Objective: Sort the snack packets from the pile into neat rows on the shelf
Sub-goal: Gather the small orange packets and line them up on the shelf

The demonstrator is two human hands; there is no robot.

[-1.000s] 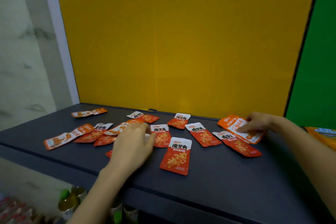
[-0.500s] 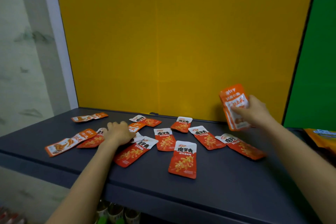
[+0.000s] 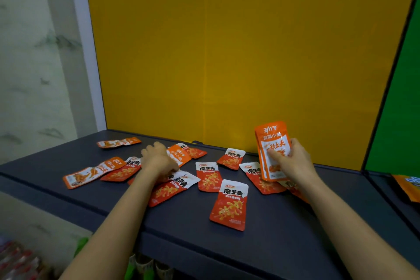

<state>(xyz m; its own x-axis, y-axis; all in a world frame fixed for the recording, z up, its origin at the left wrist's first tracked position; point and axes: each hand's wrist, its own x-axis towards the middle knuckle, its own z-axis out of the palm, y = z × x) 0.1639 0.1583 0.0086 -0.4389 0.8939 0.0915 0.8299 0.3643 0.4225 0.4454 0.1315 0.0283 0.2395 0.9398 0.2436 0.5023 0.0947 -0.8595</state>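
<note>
Several red and orange snack packets lie scattered on the dark grey shelf (image 3: 284,245). My right hand (image 3: 292,163) holds a small stack of orange packets (image 3: 271,143) upright above the shelf's right side. My left hand (image 3: 156,158) rests palm-down on the pile at the left, gripping an orange packet (image 3: 180,154) by its near edge. One red packet (image 3: 230,205) lies alone nearest me. Two long orange packets (image 3: 93,171) (image 3: 118,142) lie at the far left. Other red packets (image 3: 208,176) (image 3: 231,158) sit mid-shelf.
A yellow back panel (image 3: 238,52) rises behind the shelf, with a green panel (image 3: 400,109) to the right. Another orange bag (image 3: 406,186) lies in the neighbouring bay at right. Bottles (image 3: 145,266) stand on a lower level below the front edge.
My right hand has lifted the orange packets off the shelf and now holds them upright, slightly lower than half a second ago. My left hand slid left, then reached further back onto an orange packet.
</note>
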